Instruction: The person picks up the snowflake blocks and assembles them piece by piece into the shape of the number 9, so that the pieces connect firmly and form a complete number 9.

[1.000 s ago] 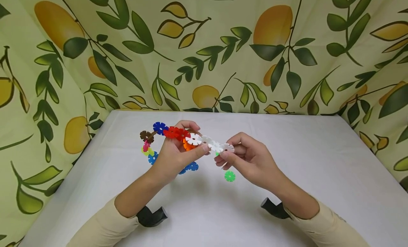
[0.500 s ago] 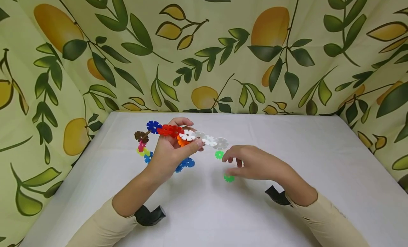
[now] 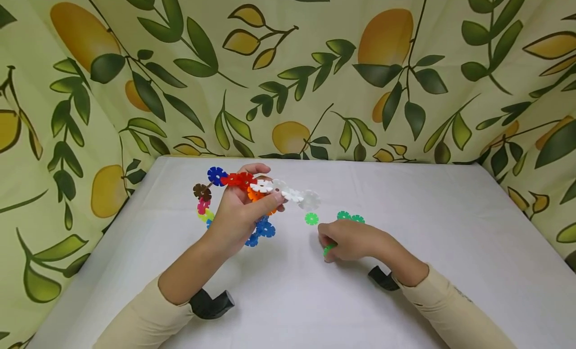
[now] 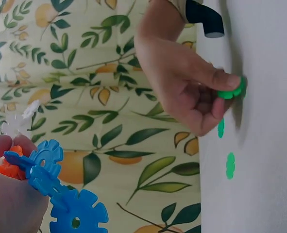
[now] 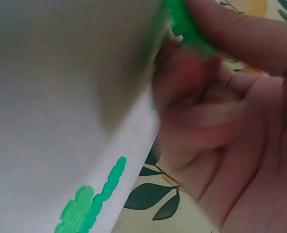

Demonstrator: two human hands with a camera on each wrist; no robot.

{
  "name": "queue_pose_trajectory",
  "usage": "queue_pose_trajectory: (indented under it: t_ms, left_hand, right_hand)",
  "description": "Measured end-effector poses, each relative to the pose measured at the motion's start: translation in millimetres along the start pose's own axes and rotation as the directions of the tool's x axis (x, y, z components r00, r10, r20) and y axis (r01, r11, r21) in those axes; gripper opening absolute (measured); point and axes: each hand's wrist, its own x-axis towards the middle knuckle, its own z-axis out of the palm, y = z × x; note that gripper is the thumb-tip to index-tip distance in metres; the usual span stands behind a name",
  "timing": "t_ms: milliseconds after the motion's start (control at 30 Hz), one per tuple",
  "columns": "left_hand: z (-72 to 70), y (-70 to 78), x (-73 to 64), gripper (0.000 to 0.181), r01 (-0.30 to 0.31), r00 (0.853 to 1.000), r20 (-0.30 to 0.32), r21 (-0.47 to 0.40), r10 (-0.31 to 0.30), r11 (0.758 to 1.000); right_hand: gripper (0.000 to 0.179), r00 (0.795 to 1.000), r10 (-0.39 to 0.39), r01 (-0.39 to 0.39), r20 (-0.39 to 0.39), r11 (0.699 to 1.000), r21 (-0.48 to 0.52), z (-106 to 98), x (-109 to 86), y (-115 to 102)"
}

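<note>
My left hand [image 3: 236,216] grips a curved chain of interlocking notched plastic discs [image 3: 245,179] above the table. Red, dark blue, brown, pink and yellow discs run along its far and left part, and orange ones show near the palm. Beyond the thumb the white discs [image 3: 293,195] stick out to the right, while blue discs [image 4: 78,216] hang below the hand. Close over the tabletop, my right hand [image 3: 357,239] pinches a green notched disc [image 4: 232,90] between thumb and fingers. The right wrist view shows this green disc [image 5: 189,31] blurred at the fingertips.
A single light green disc [image 3: 311,219] lies on the white table [image 3: 450,229], left of the right hand. Just behind that hand are more green discs [image 3: 344,216], partly hidden. A patterned curtain [image 3: 288,89] stands along the table's far edge.
My right hand has let go of the chain's white end, moved down and toward me, and picked up the green disc. The left hand has shifted slightly left with the chain.
</note>
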Motion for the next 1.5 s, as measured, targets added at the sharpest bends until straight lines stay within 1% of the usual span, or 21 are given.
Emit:
queue_pose_trajectory:
  t_ms: [67,100,133,167,200,233,267,300,333,367,400,467,500,567,633,800,933,1033,1267,1333,1500]
  left_hand:
    - [-0.3,0.2,0.3,0.048,-0.005,1.0,-0.016,-0.017,0.004,1.0]
    - [-0.5,0.3,0.6,0.049,-0.008,1.0,-0.026,-0.024,0.007,1.0]
    - [-0.8,0.2,1.0,0.049,-0.012,0.999,-0.037,-0.028,0.011,1.0]
    - [-1.0,0.1,1.4,0.049,-0.016,0.999,-0.047,-0.032,0.015,0.999]
    - [-1.1,0.0,1.8,0.05,-0.021,0.998,-0.057,-0.031,0.02,0.999]
    - [-1.1,-0.1,2.2,0.05,-0.026,0.998,-0.065,-0.028,0.025,0.999]
    - [-1.2,-0.3,2.5,0.05,-0.031,0.997,-0.071,-0.025,0.029,0.999]
    - [-1.3,-0.6,2.7,0.05,-0.034,0.997,-0.073,-0.016,0.033,0.999]
    - [-1.4,-1.1,2.9,0.051,-0.04,0.997,-0.073,-0.005,0.04,0.999]
    - [-1.3,-1.3,2.6,0.051,-0.049,0.996,-0.072,0.006,0.049,0.999]
    - [-1.3,-1.7,2.4,0.052,-0.058,0.996,-0.068,0.02,0.059,0.998]
    - [-1.2,-2.6,1.8,0.052,-0.084,0.995,-0.054,0.046,0.087,0.995]
    - [-1.0,-3.0,1.5,0.052,-0.098,0.994,-0.048,0.062,0.101,0.993]
    - [-0.5,-3.8,0.4,0.053,-0.127,0.991,-0.034,0.084,0.13,0.988]
    - [0.4,-4.6,-0.5,0.052,-0.153,0.988,-0.017,0.096,0.155,0.984]
    - [3.1,-6.2,-1.9,0.052,-0.191,0.982,0.023,0.101,0.189,0.976]
    - [3.8,-6.8,-2.0,0.052,-0.197,0.98,0.025,0.109,0.196,0.974]
    - [3.2,-6.8,-1.9,0.05,-0.202,0.979,0.029,0.124,0.2,0.971]
    - [1.2,-5.9,-3.0,0.045,-0.223,0.974,0.072,0.133,0.215,0.966]
    - [1.1,-6.9,-3.2,0.045,-0.23,0.972,0.081,0.129,0.221,0.965]
    - [0.9,-12.4,-2.8,0.042,-0.257,0.964,0.1,0.117,0.246,0.959]
  right_hand:
    - [0.024,0.998,-0.069,0.07,-0.005,0.992,0.108,-5,-2.8,1]
    - [0.021,0.992,-0.12,0.122,-0.022,0.976,0.182,-9,-4.4,1]
    - [0.018,0.983,-0.174,0.182,-0.053,0.947,0.264,-12,-5.9,1]
    - [0.016,0.969,-0.226,0.247,-0.099,0.903,0.351,-16,-7.6,1]
    - [0.015,0.949,-0.275,0.316,-0.156,0.845,0.432,-20,-9.7,0]
    - [0.016,0.923,-0.315,0.385,-0.222,0.777,0.498,-24,-11.9,-1]
    - [0.017,0.894,-0.342,0.447,-0.288,0.701,0.556,-27,-14.3,-2]
    - [0.018,0.87,-0.352,0.493,-0.346,0.625,0.604,-29,-17.0,-4]
    - [0.02,0.851,-0.344,0.524,-0.396,0.556,0.645,-32,-19.6,-6]
    - [0.022,0.841,-0.326,0.541,-0.432,0.496,0.679,-33,-22.3,-9]
    - [0.023,0.837,-0.303,0.547,-0.455,0.45,0.706,-34,-24.8,-12]
    - [0.024,0.848,-0.248,0.531,-0.469,0.388,0.754,-35,-28.8,-18]
    - [0.025,0.856,-0.224,0.516,-0.465,0.368,0.773,-36,-30.2,-20]
    - [0.024,0.87,-0.191,0.493,-0.455,0.345,0.799,-35,-31.7,-24]
    - [0.024,0.876,-0.18,0.483,-0.448,0.329,0.812,-35,-32.6,-27]
    - [0.023,0.882,-0.18,0.472,-0.436,0.297,0.83,-34,-33.3,-30]
    - [0.022,0.888,-0.184,0.457,-0.421,0.266,0.849,-33,-33.8,-32]
    - [0.021,0.89,-0.186,0.452,-0.416,0.247,0.857,-32,-34.4,-34]
    - [0.015,0.885,-0.193,0.459,-0.423,0.207,0.864,-31,-36.3,-35]
    - [0.015,0.885,-0.195,0.459,-0.424,0.202,0.865,-30,-36.2,-35]
    - [0.016,0.882,-0.202,0.463,-0.425,0.207,0.862,-30,-36.0,-34]
